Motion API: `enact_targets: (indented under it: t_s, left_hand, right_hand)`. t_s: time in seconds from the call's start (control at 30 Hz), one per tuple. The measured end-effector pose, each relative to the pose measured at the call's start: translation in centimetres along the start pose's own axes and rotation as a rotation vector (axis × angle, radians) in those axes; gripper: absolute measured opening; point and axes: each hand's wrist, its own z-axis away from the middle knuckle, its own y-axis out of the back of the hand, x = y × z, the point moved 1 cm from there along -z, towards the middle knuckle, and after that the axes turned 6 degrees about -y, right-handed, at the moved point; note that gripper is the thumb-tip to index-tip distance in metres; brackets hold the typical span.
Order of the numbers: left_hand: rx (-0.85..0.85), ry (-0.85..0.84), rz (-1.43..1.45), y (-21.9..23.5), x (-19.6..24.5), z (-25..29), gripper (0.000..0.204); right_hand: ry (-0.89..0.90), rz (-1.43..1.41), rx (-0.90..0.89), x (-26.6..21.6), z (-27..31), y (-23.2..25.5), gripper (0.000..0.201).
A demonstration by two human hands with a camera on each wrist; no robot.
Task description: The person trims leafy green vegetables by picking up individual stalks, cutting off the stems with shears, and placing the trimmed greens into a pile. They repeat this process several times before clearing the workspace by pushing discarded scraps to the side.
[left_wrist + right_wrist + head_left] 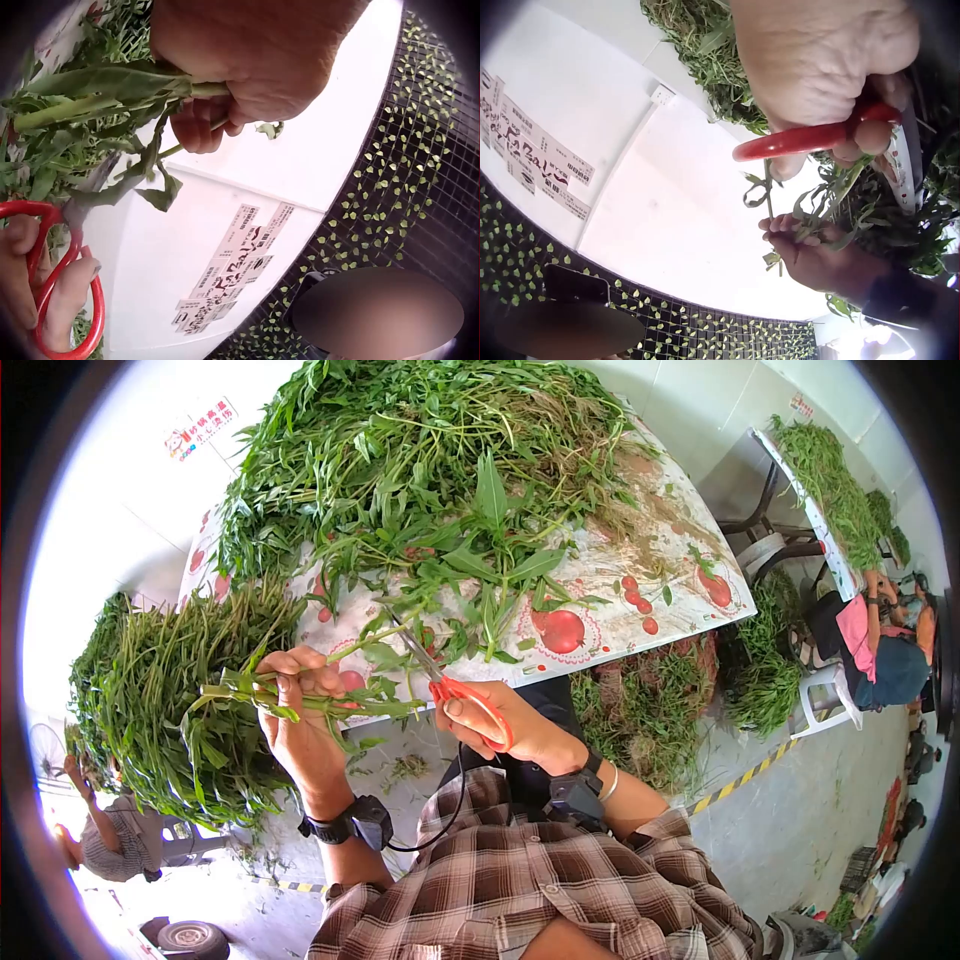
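In my head view, the left hand sits left of centre, fingers curled round a few green stems, their bare ends pointing left and leaves trailing right. The right hand, near the centre, grips red-handled scissors by the loops; I see the blades pointing up and left among the leaves, but I cannot tell whether they touch a stem. The two hands are apart. Above them, I have a big heap of leafy greens spread over the patterned worktop at top centre. I make out another heap toward the left edge.
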Motion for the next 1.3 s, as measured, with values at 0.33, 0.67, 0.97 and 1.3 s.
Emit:
enact_targets:
  t_s: [0.33, 0.67, 0.97, 1.3]
  left_hand:
    - [-0.066, -0.257, -0.611, 1.5, -0.4, -3.1, 0.012]
    - [-0.878, -0.103, -1.079, -3.8, -8.0, -3.6, 0.015]
    - [-0.947, -0.106, -1.206, -4.3, -10.7, -5.0, 0.019]
    - [-0.583, -0.100, -1.182, -1.5, -4.6, -8.3, 0.009]
  right_hand:
    - [0.041, 0.000, 0.131, 0.2, 3.3, 1.8, 0.044]
    - [0.177, -0.161, 0.301, 0.0, 6.9, 4.1, 0.037]
    - [0.197, -0.255, 0.338, 0.8, 8.0, 5.3, 0.030]
    - [0.184, -0.266, 0.361, 0.9, 7.7, 5.5, 0.031]
